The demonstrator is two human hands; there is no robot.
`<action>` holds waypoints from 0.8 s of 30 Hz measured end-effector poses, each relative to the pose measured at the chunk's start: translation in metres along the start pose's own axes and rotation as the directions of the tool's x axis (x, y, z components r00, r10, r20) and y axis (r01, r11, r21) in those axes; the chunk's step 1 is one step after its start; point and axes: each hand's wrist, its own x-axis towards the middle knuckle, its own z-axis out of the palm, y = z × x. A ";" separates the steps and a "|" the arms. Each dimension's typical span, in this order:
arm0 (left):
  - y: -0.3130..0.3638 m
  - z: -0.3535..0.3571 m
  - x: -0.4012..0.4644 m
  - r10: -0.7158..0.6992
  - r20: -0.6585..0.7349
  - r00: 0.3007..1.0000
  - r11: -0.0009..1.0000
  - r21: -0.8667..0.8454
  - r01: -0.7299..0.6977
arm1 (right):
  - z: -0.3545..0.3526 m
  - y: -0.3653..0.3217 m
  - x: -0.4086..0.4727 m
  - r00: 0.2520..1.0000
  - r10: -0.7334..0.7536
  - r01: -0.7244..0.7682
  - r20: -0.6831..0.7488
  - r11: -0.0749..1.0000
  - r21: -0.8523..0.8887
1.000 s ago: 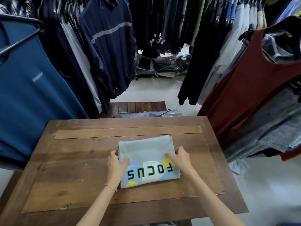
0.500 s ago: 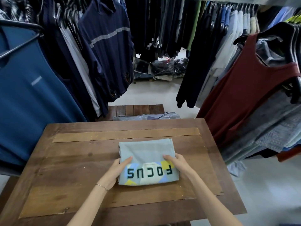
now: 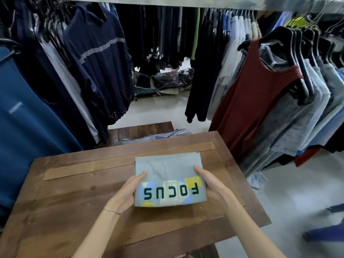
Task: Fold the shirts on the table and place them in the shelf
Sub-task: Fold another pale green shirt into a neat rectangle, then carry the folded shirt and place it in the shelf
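The left hand (image 3: 128, 190) and right hand (image 3: 210, 183) clasp the folded shirt (image 3: 168, 175) by its sides at lower centre, over the table (image 3: 74, 192) — uneven lift risks the unsupported middle sagging and unfolding

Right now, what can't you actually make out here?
- Undersides of both hands: in the head view the folded shirt covers the left hand's and right hand's fingers below it.
- The shelf: not in view.
- Whether the shirt is lifted off the table: cannot tell.
- Bagged goods on the far floor: too small and dim.
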 end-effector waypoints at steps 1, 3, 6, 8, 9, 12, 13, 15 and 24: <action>0.005 0.003 0.000 0.005 0.010 1.000 1.000 0.005 -0.005 | 0.000 -0.002 -0.004 1.000 -0.004 0.004 -0.002 1.000 0.031; 0.016 0.008 0.001 0.015 0.034 0.999 0.999 0.033 -0.017 | 0.000 -0.006 -0.013 0.999 -0.022 0.024 -0.025 0.997 0.076; 0.028 0.018 0.004 0.034 0.088 0.996 0.994 0.103 -0.044 | -0.003 -0.010 -0.028 0.996 -0.066 0.072 -0.062 0.992 0.107; 0.034 0.026 0.007 0.036 0.125 0.992 0.989 0.137 -0.053 | -0.008 -0.011 -0.041 0.991 -0.097 0.108 -0.091 0.987 0.121; 0.036 0.031 0.008 0.032 0.143 0.989 0.988 0.146 -0.054 | -0.011 -0.011 -0.048 0.989 -0.109 0.122 -0.105 0.984 0.132; 0.040 0.049 0.010 0.020 0.199 0.980 0.980 0.188 -0.058 | -0.023 -0.008 -0.069 0.977 -0.141 0.168 -0.160 0.971 0.170; 0.041 0.056 0.010 0.017 0.218 0.976 0.977 0.205 -0.063 | -0.028 -0.006 -0.077 0.973 -0.148 0.181 -0.178 0.965 0.188; 0.040 0.070 0.009 0.003 0.256 0.967 0.970 0.234 -0.065 | -0.037 -0.001 -0.091 0.965 -0.156 0.204 -0.211 0.952 0.228; 0.040 0.149 -0.002 -0.036 0.392 0.919 0.927 0.357 -0.116 | -0.081 0.008 -0.155 0.905 -0.222 0.331 -0.363 0.904 0.271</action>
